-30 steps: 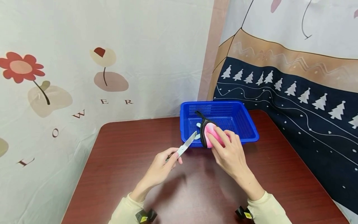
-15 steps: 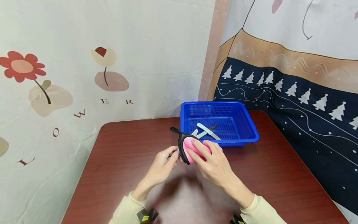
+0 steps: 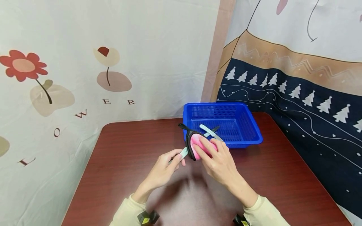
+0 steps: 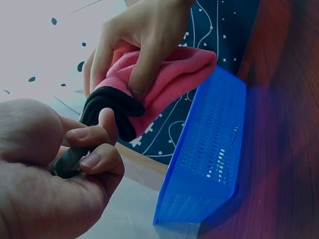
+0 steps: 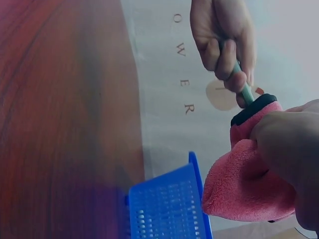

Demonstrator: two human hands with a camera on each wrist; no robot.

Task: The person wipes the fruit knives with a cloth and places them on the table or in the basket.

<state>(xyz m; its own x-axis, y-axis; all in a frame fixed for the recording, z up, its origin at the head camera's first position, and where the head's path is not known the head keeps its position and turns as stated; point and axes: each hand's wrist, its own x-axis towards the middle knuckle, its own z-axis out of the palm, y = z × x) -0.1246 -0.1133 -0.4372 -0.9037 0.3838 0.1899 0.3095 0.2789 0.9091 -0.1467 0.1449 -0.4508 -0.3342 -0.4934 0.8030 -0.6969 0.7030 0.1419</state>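
Observation:
My left hand [image 3: 162,169] grips the pale green handle of a knife [image 3: 184,153]. The blade is hidden inside a folded pink cloth [image 3: 197,141] with a black edge and a black hanging loop. My right hand [image 3: 219,160] pinches this cloth around the blade, thumb on one side and fingers on the other. In the left wrist view, the cloth's black edge [image 4: 112,102] lies right at the left fingertips. The right wrist view shows the handle [image 5: 246,93] running from the left fist into the cloth. Both hands are above the table, in front of the basket.
A blue plastic basket [image 3: 249,142] stands at the back of the brown table [image 3: 127,147]. Inside it lie knives with pale handles, one knife [image 3: 207,129] crossing another. Printed curtains [image 3: 158,62] hang behind the table and along its right side.
My right hand has brought the cloth left and down from over the basket onto the knife blade, then slid slightly back up. The left hand stays almost still, holding the knife.

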